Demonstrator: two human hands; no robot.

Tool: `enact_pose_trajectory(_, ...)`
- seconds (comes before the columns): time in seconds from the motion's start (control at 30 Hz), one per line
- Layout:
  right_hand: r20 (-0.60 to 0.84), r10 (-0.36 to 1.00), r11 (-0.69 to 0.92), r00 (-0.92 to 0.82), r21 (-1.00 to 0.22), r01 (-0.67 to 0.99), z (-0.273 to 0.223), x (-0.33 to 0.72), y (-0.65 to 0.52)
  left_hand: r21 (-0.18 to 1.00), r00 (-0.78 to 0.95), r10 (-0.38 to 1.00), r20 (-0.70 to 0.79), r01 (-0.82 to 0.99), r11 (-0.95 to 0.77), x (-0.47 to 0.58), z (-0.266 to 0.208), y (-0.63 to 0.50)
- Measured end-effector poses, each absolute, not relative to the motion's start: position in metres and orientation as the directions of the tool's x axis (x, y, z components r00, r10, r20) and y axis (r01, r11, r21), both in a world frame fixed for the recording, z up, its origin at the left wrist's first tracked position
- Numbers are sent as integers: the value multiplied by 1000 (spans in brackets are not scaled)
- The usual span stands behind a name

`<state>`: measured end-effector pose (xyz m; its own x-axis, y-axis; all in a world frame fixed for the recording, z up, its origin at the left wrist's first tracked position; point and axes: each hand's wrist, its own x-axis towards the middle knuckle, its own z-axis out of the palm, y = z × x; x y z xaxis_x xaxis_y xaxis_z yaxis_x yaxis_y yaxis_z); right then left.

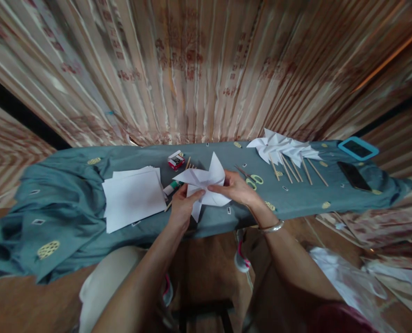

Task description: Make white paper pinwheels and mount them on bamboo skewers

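From where I stood, the paper stack [134, 199] lay left and the scissors [253, 179] right, probably for easy reach, with the stick-mounted pinwheels [278, 147] set farther off, seemingly out of harm's way. The white paper pinwheel [208, 179] was held up over the table [306, 203], its folds likely needing pressure at the centre: the left hand [183, 203], half closed, pinched one side, and the right hand [240, 188], likewise half closed, pinched the other, thumbs toward the middle.

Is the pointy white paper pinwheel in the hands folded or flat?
Folded: the pointy white paper pinwheel has blades angled around its middle, between left hand and right hand.
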<state>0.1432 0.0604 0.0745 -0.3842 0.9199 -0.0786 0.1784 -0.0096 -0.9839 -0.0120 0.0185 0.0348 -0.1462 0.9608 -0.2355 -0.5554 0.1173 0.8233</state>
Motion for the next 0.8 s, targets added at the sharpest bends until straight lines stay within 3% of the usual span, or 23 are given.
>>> enact_pose_trajectory(0.23, -66, 903, -32, -425, -996, 86, 100, 151, 52, 765, -128, 954, -270, -631, 132, -21, 44, 14)
enact_pose_trajectory(0.43, 42, 957, 42, -287, -999, -6, 91, 179, 71, 734, -71, 939, -335, -645, 213, -31, 53, -3)
enact_pose_trajectory(0.5, 30, 971, 50, -239, -996, 77, 78, 177, 83, 723, -25, 928, -371, -636, 271, -33, 53, -11)
enact_pose_trajectory(0.57, 65, 963, 140, -263, -950, 280, 65, 165, 96, 711, 33, 914, -404, -618, 336, -35, 51, -17)
enact_pose_trajectory(0.63, 78, 916, 313, -394, -751, 581, 56, 145, 108, 705, 63, 908, -413, -609, 363, -38, 49, -22)
enact_pose_trajectory(0.8, 51, 864, 448, -501, -532, 719, 62, 88, 139, 705, 58, 914, -403, -617, 350, -47, 48, -27)
